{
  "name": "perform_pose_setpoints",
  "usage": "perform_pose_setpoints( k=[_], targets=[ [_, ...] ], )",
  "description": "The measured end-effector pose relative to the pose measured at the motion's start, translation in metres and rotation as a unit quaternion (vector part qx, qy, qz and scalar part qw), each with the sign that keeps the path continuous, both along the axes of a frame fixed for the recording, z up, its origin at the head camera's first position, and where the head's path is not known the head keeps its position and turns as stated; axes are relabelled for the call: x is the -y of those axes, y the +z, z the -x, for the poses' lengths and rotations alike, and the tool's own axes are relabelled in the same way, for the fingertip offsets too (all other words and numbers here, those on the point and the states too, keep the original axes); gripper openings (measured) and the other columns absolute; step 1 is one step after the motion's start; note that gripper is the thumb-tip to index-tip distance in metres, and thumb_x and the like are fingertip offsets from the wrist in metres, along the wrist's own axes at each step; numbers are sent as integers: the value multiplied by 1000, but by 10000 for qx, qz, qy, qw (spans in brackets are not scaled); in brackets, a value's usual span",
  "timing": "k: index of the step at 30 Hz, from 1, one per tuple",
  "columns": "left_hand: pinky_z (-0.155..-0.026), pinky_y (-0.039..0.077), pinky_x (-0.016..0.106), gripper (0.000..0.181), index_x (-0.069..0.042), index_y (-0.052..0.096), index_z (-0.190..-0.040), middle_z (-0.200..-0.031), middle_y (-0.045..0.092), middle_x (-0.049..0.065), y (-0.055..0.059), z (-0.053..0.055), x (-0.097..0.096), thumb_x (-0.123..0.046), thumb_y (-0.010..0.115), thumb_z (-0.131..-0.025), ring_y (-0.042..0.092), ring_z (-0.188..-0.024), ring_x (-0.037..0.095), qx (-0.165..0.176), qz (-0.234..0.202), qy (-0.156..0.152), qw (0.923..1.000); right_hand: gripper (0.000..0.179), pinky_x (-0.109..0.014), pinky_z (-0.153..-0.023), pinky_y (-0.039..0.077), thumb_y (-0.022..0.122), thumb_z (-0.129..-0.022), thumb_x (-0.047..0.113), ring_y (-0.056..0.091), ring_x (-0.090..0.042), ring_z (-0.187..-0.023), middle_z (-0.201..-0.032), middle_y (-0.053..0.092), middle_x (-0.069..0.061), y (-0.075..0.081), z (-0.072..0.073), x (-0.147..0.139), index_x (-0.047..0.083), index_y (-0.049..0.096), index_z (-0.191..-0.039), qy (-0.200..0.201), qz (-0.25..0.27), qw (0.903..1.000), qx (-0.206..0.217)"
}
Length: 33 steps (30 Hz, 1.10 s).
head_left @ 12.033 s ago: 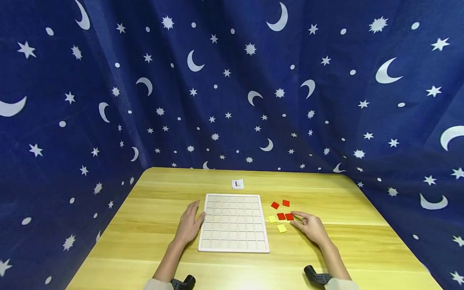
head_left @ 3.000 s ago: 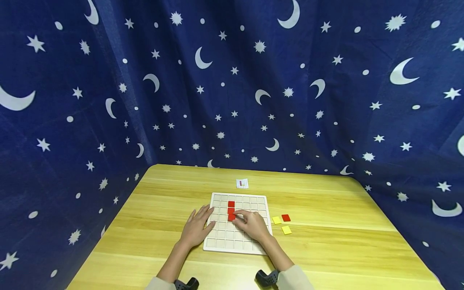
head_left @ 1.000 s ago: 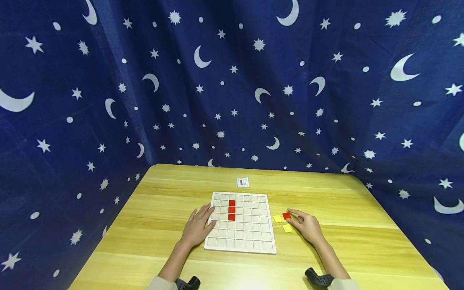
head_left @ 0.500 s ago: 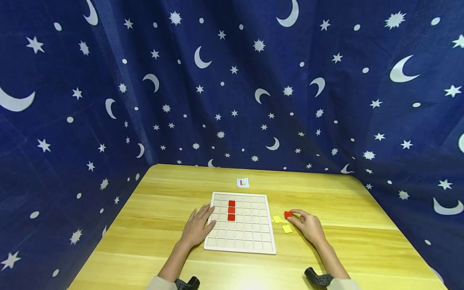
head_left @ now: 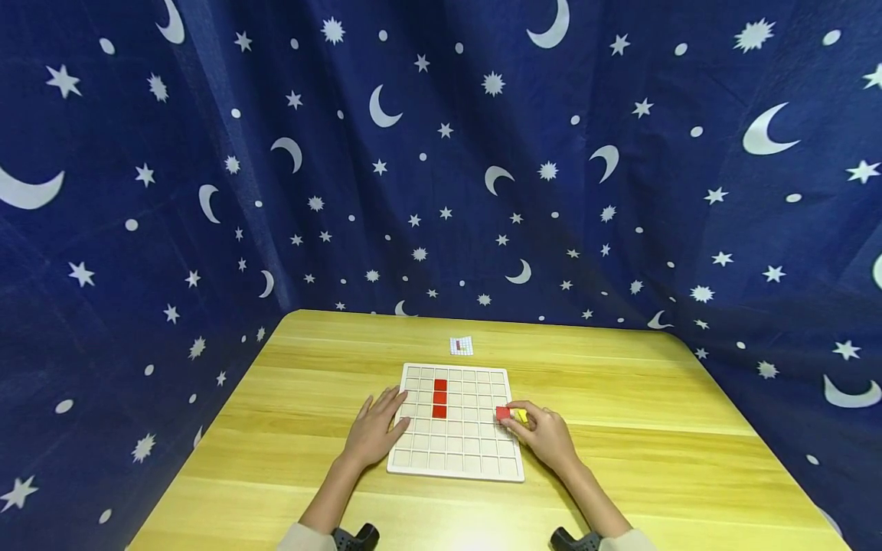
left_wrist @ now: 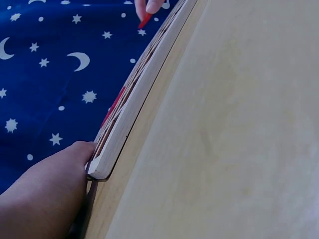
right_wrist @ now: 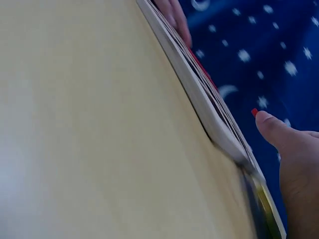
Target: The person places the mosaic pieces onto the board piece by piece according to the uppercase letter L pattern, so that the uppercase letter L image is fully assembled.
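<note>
A big dark blue curtain (head_left: 413,295) with white moons and stars hangs behind a yellow wooden table (head_left: 296,413). On the table lies a flat white grid board (head_left: 455,444) with lots of little squares. The left hand (head_left: 374,430) rests on the left edge of the board, its fingers loose and gripping nothing. The right hand (head_left: 547,438) pinches a red square tile (head_left: 503,412) between thumb and finger, up above the right side of the board. A small picture card (head_left: 461,346) lies past the board. Three red tiles (head_left: 439,398) sit in one line in the third column from the left. A yellow tile (head_left: 521,415) peeks out, partly hidden by the right hand.
</note>
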State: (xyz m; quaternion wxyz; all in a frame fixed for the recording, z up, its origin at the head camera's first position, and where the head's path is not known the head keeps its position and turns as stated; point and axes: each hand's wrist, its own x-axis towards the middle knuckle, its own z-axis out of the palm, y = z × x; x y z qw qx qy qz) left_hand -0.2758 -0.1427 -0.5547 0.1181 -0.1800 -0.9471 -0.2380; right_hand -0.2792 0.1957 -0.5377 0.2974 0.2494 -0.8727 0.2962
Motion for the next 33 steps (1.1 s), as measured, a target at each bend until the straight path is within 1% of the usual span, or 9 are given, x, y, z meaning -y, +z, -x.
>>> perform_pose_setpoints(
  k=[4,7,15,18,19,22,25,30,33],
  targets=[
    [-111,12,47,53,-13,43,-139,-144,36,8,-1,0,1,-43,45,-95,27,-135,25,-18,0,-11,10000,25,-18,-46,28,79,-71,27,15,7,-48,-52,23,22,2,-6,25,18,69,-93,290,-82,9995,-1],
    [-111,12,47,53,-13,43,-139,-144,36,8,-1,0,1,-42,45,-95,27,-135,25,-27,-16,-22,10000,25,-15,-44,24,78,-72,30,14,8,-49,-52,23,22,1,-9,40,19,69,-93,405,-84,9991,64],
    [-111,12,48,53,-13,42,-139,-144,36,9,0,0,1,-41,46,-95,27,-135,26,-1,-21,-16,10000,27,-18,-51,31,79,-70,32,14,8,-49,-52,21,23,2,-9,70,17,70,-91,415,-153,9988,-208],
    [-110,13,48,52,-12,43,-139,-144,37,10,0,0,1,-40,46,-95,28,-134,27,-46,-22,-14,10000,27,-24,-52,35,79,-71,33,16,6,-47,-51,21,23,4,-9,80,17,71,-91,406,-159,9987,-247],
    [-110,13,49,52,-12,43,-139,-144,37,10,0,0,1,-40,47,-95,28,-134,27,-68,-19,-12,10000,28,-26,-54,40,79,-71,33,15,6,-47,-51,21,23,4,-8,83,17,71,-92,408,-158,9987,-248],
    [-110,13,49,52,-12,43,-139,-144,37,10,-1,1,1,-40,47,-95,29,-134,27,-103,-22,-9,9999,28,-38,-60,50,79,-70,33,11,9,-46,-49,19,23,5,-8,93,16,70,-91,505,-148,9984,-228],
    [-110,13,48,52,-12,44,-139,-144,37,9,-2,1,2,-40,47,-95,29,-134,27,-98,-20,-6,9999,29,-50,-65,52,79,-70,31,6,14,-49,-47,20,23,5,-8,101,13,70,-90,604,-169,9977,-251],
    [-110,14,48,52,-13,44,-139,-144,37,8,-2,1,2,-41,46,-95,28,-134,25,-114,28,-3,9999,28,-47,-65,52,79,-70,31,9,12,-47,-45,25,20,4,-9,107,11,71,-88,528,-257,9981,-157],
    [-110,14,48,52,-13,43,-139,-144,37,8,-1,1,1,-41,46,-95,28,-134,25,-122,23,-15,9999,28,-34,-59,49,78,-70,34,16,7,-44,-46,26,20,3,-10,107,13,71,-87,380,-377,9985,79]
  ],
)
